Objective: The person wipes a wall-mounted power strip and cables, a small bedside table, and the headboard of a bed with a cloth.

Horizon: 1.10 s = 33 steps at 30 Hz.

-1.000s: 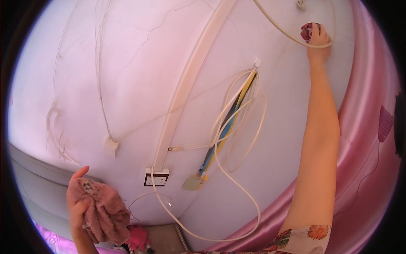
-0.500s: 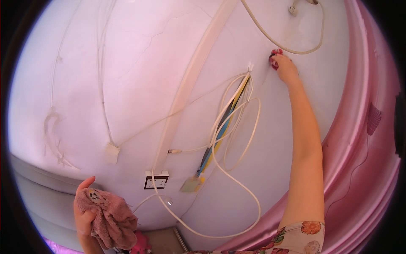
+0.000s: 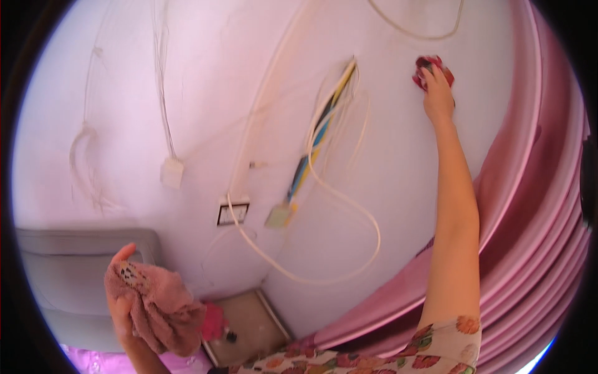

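My right hand (image 3: 440, 103) reaches up at the end of an outstretched arm and presses a crumpled red patterned cloth (image 3: 447, 70) against the pale wall (image 3: 398, 124). Its fingers are spread over the cloth. Low on the left, my left hand (image 3: 121, 311) grips a bunched dusty-pink towel (image 3: 165, 299) with a small dark-and-yellow pattern near its top. One finger sticks up past the towel, which hangs away from the wall.
A fan-headed broom-like bundle of blue, yellow and dark strips (image 3: 319, 134) hangs on the wall among looped white cables (image 3: 375, 230). A wall socket (image 3: 233, 214) and white box (image 3: 172, 173) are left of it. Pink curtains (image 3: 529, 206) hang right; a grey headboard (image 3: 81, 268) and brown-topped cabinet (image 3: 249, 321) stand below.
My right hand has moved with the red cloth to the right along the wall, its fingers more spread. The view has tilted down, showing more of the cabinet and headboard. The left hand still holds the towel.
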Tool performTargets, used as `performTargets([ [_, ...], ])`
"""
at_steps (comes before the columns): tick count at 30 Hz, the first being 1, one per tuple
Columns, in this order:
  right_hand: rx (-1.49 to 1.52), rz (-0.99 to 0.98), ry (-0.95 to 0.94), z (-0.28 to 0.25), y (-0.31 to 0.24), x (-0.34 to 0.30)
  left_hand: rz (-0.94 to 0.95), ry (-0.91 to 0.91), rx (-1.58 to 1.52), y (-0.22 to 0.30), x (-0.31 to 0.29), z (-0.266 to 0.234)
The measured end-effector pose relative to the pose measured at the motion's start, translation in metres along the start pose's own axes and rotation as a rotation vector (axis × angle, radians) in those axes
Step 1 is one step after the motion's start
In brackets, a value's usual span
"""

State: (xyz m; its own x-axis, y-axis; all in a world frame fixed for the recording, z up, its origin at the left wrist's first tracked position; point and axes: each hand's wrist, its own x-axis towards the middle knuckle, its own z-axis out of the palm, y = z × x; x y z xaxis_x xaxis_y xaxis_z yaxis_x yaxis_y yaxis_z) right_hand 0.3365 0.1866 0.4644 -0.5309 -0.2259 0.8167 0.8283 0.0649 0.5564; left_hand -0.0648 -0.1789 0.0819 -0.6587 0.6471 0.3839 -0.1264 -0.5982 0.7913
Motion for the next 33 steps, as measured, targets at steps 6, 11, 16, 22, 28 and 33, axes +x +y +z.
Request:
performTargets([
  [6,0.724,-0.188,-1.127,-0.025,-0.112,-0.157,0.031,-0.100,-0.147,-0.048,0.013,-0.023],
  [11,1.099,0.147,-1.882,-0.073,-0.163,-0.181,0.017,-0.043,-0.377,-0.086,0.016,-0.033],
  [16,0.520,0.058,-0.222,-0.027,-0.098,-0.109,0.010,-0.031,-0.439,-0.090,0.013,-0.024],
  [22,-0.142,0.154,0.068,-0.017,-0.080,-0.022,-0.044,-0.117,-0.289,-0.076,0.010,-0.052],
  [28,-0.021,-0.093,-0.146,0.046,-0.103,-0.054,-0.152,-0.066,-0.199,-0.075,0.011,-0.041],
  [33,0.158,-0.081,-0.331,0.032,-0.169,-0.117,-0.185,0.028,-0.103,-0.061,0.000,-0.041],
])
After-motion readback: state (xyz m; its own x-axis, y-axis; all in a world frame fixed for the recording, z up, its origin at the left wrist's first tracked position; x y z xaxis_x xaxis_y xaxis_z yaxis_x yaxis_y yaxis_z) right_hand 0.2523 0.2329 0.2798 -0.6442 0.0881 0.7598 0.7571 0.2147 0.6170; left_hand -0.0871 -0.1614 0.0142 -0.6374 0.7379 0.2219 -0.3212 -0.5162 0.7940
